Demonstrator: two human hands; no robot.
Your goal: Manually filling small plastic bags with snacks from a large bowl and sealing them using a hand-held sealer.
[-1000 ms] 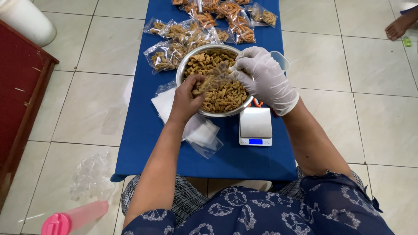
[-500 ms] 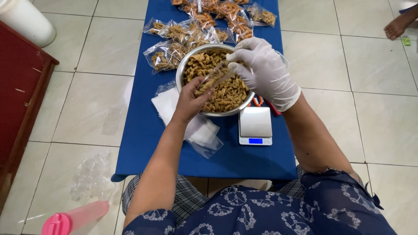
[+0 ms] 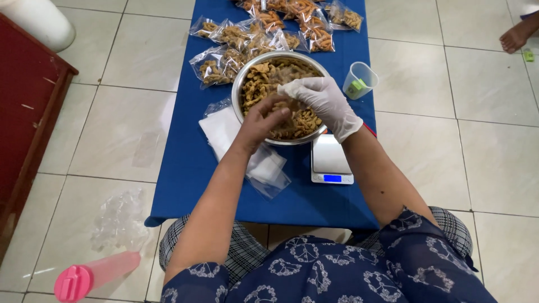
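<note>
A metal bowl [image 3: 240,84] full of brown fried snack pieces [image 3: 264,78] stands on a blue table [image 3: 191,168]. Both my hands meet over the bowl's near half. My bare left hand [image 3: 261,119] is curled around a small clear bag that is mostly hidden by its fingers. My right hand [image 3: 324,104], in a white glove, reaches in from the right with its fingertips bunched against the left hand's fingers, apparently on snack pieces. The bag's contents are hidden.
A small digital scale [image 3: 331,160] sits just near the bowl. Empty clear bags [image 3: 224,132] lie left of it, a clear plastic cup [image 3: 359,79] to the right, and several filled bags [image 3: 252,35] beyond. On the floor are a pink bottle [image 3: 92,276], crumpled plastic [image 3: 118,217], a red cabinet [image 3: 25,118] and another person's foot [image 3: 516,35].
My hands have drawn closer together and lower over the bowl. The gloved hand has slid left, uncovering the plastic cup. The bag showed between the hands before and is now hidden.
</note>
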